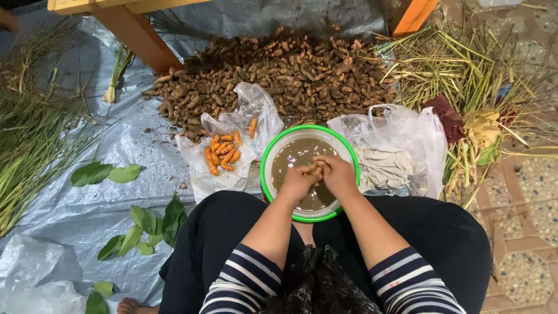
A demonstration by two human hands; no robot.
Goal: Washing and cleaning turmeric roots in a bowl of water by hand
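Left hand and right hand together over green-rimmed bowl of muddy water, fingers clamped on small root piece between them. Best rub it under water, grip firm, bowl steady between knees. Cleaned orange roots on plastic bag, left of bowl.

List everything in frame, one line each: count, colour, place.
Bowl: one, green rim, murky brown water, centre, by the knees.
Unwashed roots: one big heap, brown, on the tarp behind the bowl.
Cleaned roots: about a dozen, orange, on a clear bag left of the bowl.
Plastic bag with cloth: one, clear, pale cloth inside, right of the bowl.
Tarp: one, grey-blue, covers the floor at left.
Loose leaves: several, green, on the tarp at left.
Grass stalks: bundles, green-yellow, right and far left.
Wooden legs: two, orange, top.
Left hand: over the bowl, touching the right.
Right hand: over the bowl; whether either grip holds anything cannot be told.
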